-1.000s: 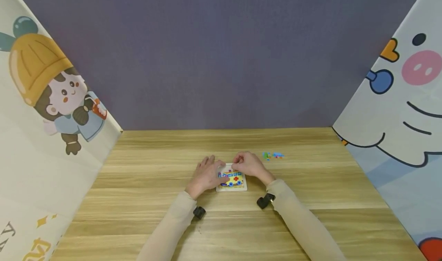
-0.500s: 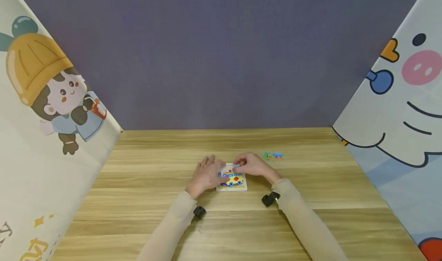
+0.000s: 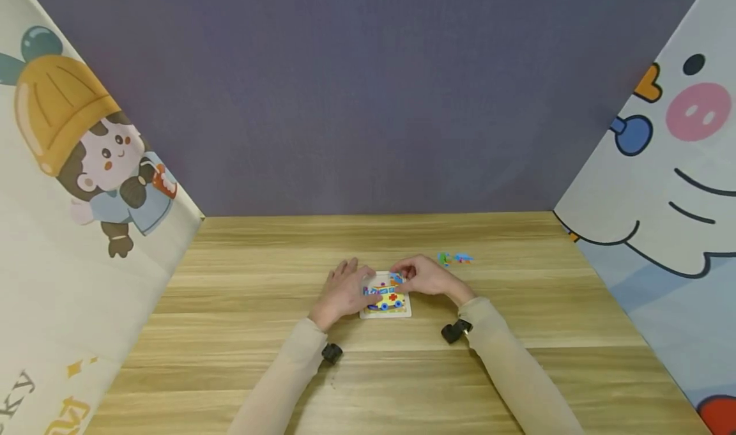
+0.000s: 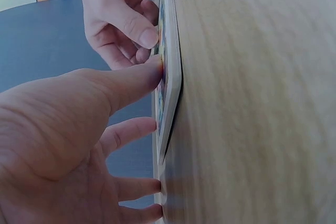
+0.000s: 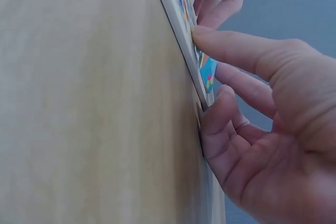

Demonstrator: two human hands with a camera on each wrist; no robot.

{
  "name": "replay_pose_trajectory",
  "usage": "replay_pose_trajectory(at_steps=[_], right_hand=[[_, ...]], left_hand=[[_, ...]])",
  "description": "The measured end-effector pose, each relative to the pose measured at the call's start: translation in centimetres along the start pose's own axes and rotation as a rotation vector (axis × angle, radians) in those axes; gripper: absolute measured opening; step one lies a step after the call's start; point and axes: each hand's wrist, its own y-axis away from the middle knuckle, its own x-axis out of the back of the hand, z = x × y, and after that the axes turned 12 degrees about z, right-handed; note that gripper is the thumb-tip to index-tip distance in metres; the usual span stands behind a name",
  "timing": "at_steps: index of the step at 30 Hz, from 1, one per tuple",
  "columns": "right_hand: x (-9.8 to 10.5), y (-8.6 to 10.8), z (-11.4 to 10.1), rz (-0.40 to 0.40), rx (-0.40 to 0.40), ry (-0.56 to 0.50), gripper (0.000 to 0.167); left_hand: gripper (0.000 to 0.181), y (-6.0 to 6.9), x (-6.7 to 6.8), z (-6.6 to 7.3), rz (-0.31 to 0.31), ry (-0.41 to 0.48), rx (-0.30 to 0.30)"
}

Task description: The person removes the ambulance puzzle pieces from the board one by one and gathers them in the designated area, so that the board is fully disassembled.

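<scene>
A small picture puzzle in a white-rimmed tray lies on the table, showing a yellow ambulance with blue wheels. My left hand rests at its left side, thumb pressing on the picture and the other fingers spread out straight past the edge. At the upper right corner of the tray, my right hand holds a blue and orange puzzle piece between thumb and index finger. In the right wrist view this piece stands slightly tilted, and its far edge is hidden by fingers. The other right fingers are curled.
Several loose blue, green and orange puzzle pieces lie to the right, beyond my right hand. A grey panel rises behind the wooden table. Printed cartoon panels stand on both sides.
My right hand has shifted slightly right, and the blue and orange piece now shows at the tray's upper right corner. My left hand has stayed in place.
</scene>
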Motion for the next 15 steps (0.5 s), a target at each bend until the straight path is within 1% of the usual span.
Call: replay_pose_trajectory(at_steps=[5, 9, 12, 15], right_hand=[[-0.1, 0.2, -0.2, 0.03, 0.037, 0.025, 0.045], [-0.1, 0.3, -0.1, 0.034, 0.061, 0.027, 0.043], [-0.2, 0.2, 0.0, 0.036, 0.07, 0.02, 0.042], [-0.3, 0.1, 0.0, 0.034, 0.072, 0.015, 0.043]], left_hand=[[0.062, 0.0, 0.1, -0.3, -0.014, 0.015, -0.01], [0.069, 0.0, 0.4, -0.9, -0.042, 0.032, -0.048], [0.075, 0.0, 0.7, -1.6, -0.059, 0.052, -0.083], [0.08, 0.3, 1.1, -2.2, -0.085, 0.062, -0.102]])
